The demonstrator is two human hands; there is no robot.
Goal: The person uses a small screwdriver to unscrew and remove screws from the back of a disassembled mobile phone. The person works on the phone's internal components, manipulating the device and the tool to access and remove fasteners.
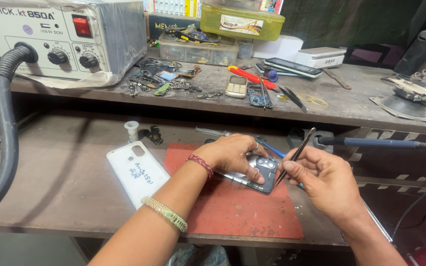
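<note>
right hand (324, 180) pinches tweezers (296, 156), grip closed, tips at the phone's edge; left hand (232, 153) presses fingers flat on opened phone (262, 173), not clasping it; phone lies on red mat (242, 209) on tabletop (65, 182); white back cover (136, 172) just left of mat; soldering iron (371, 143) beside right hand

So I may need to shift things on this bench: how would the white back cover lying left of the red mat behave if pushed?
The white back cover looks like a thin shell, so probably light and slightly flexible. Lying flat on the wooden bench, it would likely slide, not roll or tip.
</note>
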